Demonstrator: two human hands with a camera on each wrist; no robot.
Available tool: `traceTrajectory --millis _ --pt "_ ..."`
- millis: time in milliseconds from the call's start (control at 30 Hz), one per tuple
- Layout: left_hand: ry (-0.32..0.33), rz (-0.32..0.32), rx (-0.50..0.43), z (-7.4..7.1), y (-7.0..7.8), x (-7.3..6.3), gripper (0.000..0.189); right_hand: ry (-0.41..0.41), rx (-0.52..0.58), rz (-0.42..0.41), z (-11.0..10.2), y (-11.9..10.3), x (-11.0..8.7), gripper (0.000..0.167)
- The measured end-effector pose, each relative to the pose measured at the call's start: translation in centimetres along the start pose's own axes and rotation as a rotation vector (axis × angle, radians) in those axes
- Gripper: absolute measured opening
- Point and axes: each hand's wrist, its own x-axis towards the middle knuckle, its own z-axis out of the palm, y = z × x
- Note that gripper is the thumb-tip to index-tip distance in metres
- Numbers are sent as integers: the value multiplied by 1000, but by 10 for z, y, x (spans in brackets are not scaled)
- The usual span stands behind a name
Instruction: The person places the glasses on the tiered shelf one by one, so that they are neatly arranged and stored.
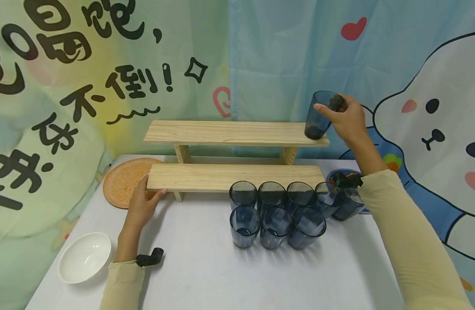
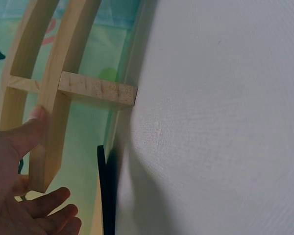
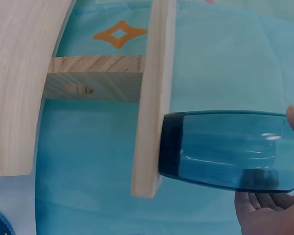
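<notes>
My right hand [image 1: 350, 118] grips a dark blue-tinted drinking glass [image 1: 319, 118] near its rim. In the right wrist view the base of that glass [image 3: 215, 152] meets the right end of the upper wooden shelf [image 3: 154, 98]. My left hand [image 1: 141, 206] holds the left end of the lower wooden shelf [image 1: 233, 177], its thumb on the front edge; the left wrist view shows the thumb [image 2: 27, 129] against the board. Several more tinted glasses [image 1: 245, 226] stand upright in two rows in front of the lower shelf, toward its right side.
A round orange-brown plate [image 1: 125, 178] lies at the table's back left, with a white bowl [image 1: 85, 258] nearer the front. Behind the right wrist, a blue round dish [image 1: 332, 174] is partly hidden. A printed curtain [image 1: 268, 64] hangs behind the two-tier stand.
</notes>
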Motion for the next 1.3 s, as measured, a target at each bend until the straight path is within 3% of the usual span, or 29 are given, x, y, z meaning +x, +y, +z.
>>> traceTrajectory --millis 200,500,667,800,1033,1167,1300 --pt "-6 2 2 1 2 0 88 -31 36 27 -1 3 0 101" --pt "-14 -5 6 -1 3 -1 89 -34 1 30 -11 4 -10 106" --pt "-5 8 12 -1 3 -2 88 2 4 -18 -24 4 -30 96" --pt "-3 20 19 0 2 -3 87 15 -28 -33 -34 9 -57 87" --pt "-8 -13 17 1 3 -3 89 -21 -23 -57 -47 23 -123 75" --pt "-12 -19 18 2 3 -4 89 -23 -37 -53 -42 29 -164 70" --pt "-13 -17 13 1 3 -4 90 -46 28 -60 -27 38 -205 63"
